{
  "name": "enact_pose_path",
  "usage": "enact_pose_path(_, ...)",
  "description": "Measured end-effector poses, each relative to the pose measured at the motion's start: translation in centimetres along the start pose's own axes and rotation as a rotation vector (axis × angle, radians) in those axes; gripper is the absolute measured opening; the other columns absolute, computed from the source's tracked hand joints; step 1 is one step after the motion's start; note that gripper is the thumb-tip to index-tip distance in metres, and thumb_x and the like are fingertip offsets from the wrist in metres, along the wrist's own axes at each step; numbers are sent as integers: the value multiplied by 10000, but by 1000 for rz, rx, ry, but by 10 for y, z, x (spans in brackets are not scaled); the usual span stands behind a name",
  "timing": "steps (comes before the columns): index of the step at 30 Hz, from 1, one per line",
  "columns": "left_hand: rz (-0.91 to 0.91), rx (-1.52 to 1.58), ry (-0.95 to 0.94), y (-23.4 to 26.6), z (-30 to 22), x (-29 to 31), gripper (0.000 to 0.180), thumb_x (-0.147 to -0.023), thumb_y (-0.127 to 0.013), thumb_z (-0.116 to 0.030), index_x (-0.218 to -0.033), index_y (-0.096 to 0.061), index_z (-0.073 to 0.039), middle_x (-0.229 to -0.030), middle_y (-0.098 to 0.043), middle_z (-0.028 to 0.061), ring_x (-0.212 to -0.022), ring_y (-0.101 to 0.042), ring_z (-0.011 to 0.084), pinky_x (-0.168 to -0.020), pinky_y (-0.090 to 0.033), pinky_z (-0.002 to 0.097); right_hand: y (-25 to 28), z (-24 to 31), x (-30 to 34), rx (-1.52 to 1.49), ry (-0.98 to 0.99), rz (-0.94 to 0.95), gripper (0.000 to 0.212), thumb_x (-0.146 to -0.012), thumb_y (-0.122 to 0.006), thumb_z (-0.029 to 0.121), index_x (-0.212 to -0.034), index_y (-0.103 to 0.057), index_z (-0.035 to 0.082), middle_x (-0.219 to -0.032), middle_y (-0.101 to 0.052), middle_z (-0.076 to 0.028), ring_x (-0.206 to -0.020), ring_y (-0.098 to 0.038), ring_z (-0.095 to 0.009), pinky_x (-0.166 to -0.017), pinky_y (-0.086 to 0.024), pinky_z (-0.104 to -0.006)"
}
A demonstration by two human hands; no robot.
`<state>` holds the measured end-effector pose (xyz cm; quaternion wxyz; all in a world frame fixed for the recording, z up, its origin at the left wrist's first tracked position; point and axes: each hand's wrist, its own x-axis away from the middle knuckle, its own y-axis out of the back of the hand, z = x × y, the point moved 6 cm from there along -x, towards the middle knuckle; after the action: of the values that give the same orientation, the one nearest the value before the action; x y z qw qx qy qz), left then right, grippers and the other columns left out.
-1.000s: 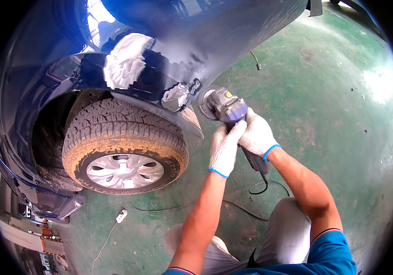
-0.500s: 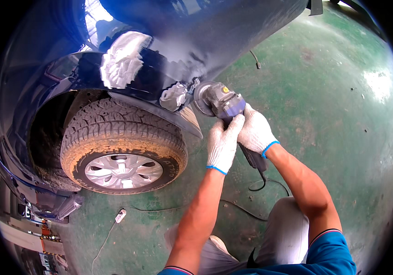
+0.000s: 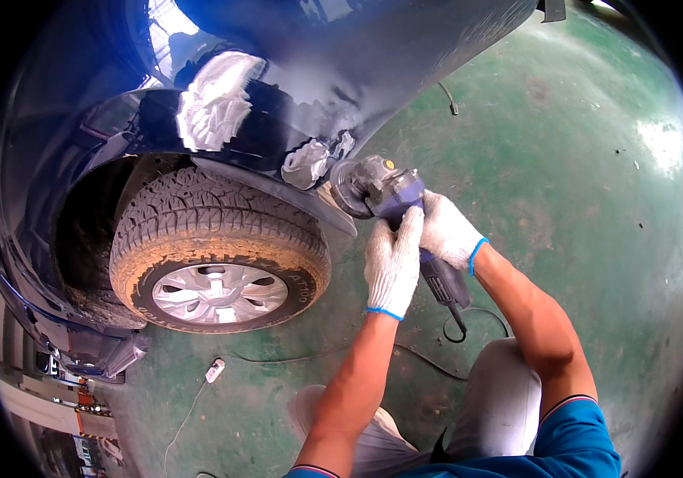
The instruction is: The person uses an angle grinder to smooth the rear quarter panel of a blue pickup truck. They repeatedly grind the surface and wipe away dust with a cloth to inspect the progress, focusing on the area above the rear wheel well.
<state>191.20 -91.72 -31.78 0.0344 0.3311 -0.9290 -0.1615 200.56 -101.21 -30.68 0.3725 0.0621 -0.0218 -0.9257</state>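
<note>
I see both gloved hands closed on the angle grinder (image 3: 385, 195): the left hand (image 3: 393, 263) wraps its body from below, the right hand (image 3: 447, 231) grips the rear handle at 4 o'clock. The grinder's disc sits against the dark blue car body (image 3: 405, 72) beside a bare sanded patch (image 3: 310, 162), at 2 o'clock from the tyre (image 3: 218, 231). Its cord (image 3: 457, 331) trails onto the green floor (image 3: 596, 207).

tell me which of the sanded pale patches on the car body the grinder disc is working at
The smaller patch, low on the panel just behind the wheel arch; the grinder disc sits right beside it. The larger patch lies higher up, above the tyre, well clear.
</note>
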Motion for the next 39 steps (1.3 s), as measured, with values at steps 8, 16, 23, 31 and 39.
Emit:
enact_pose_path(8,-11,-11,-11,5,-13,6,490,-1047,-644,-423,-1221,-685,34,-1071,-696,64,-967,-584,122,-864,-483,311,-4,2,3,-48,9,9,428,-871,-756,227,-1185,-654,-45,-1014,-741,-140,-912,-632,-134,-847,-558,-352)
enact_pose_path(16,-24,-18,-50,10,-20,11,472,-1052,-646,-401,-1204,-683,44,-1071,-698,71,-972,-580,115,-869,-484,318,-7,10,6,-20,-29,63,439,-858,-775,230,-1181,-667,-47,-1005,-745,-132,-895,-647,-139,-835,-558,-352)
enact_pose_path(23,-53,-76,-135,13,-27,17,453,-1044,-660,-419,-1133,-660,26,-937,-671,70,-864,-571,114,-782,-490,317,-13,2,9,-463,-202,178,426,-833,-788,138,-1204,-672,-39,-1033,-721,-90,-864,-679,-158,-807,-583,-351)
enact_pose_path(31,-45,-90,-194,11,-49,28,474,-1052,-642,-431,-1154,-643,32,-990,-679,65,-930,-583,114,-818,-498,325,-8,12,9,-588,-232,209,473,-792,-801,136,-1207,-665,-46,-1018,-728,-106,-853,-704,-182,-794,-599,-362)
enact_pose_path(39,160,428,11,-9,-34,1,449,-1039,-673,-345,-1305,-637,15,-1211,-679,78,-1090,-634,159,-928,-521,330,19,35,-2,598,118,-207,523,-872,-722,368,-1136,-591,-64,-940,-728,-277,-899,-745,-419,-823,-582,-487)
